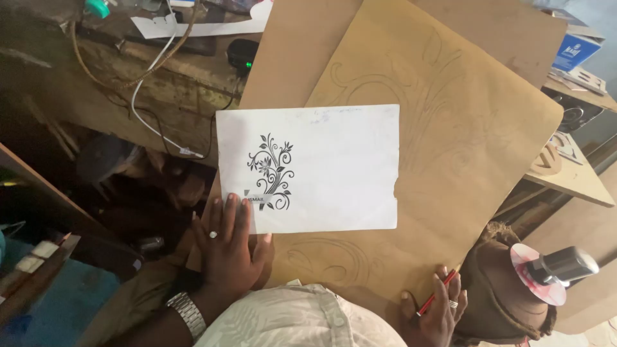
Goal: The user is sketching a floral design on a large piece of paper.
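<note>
On the near edge of the brown board [488, 128], the left hand [228, 247] lies flat, fingers spread, pressing the lower left corner of the white sheet [334, 167] printed with a black floral motif. The right hand [440, 308] is closed around a red pencil [438, 292] at the board's near right edge. A blue box [575, 51] sits beyond the far right corner.

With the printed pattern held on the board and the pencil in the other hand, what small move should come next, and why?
Probably bring the right hand with the red pencil up to the faint curls on the brown board. The left hand already pins the white sheet with the floral print beside them, while the pencil rests near the board's lower edge.
</note>
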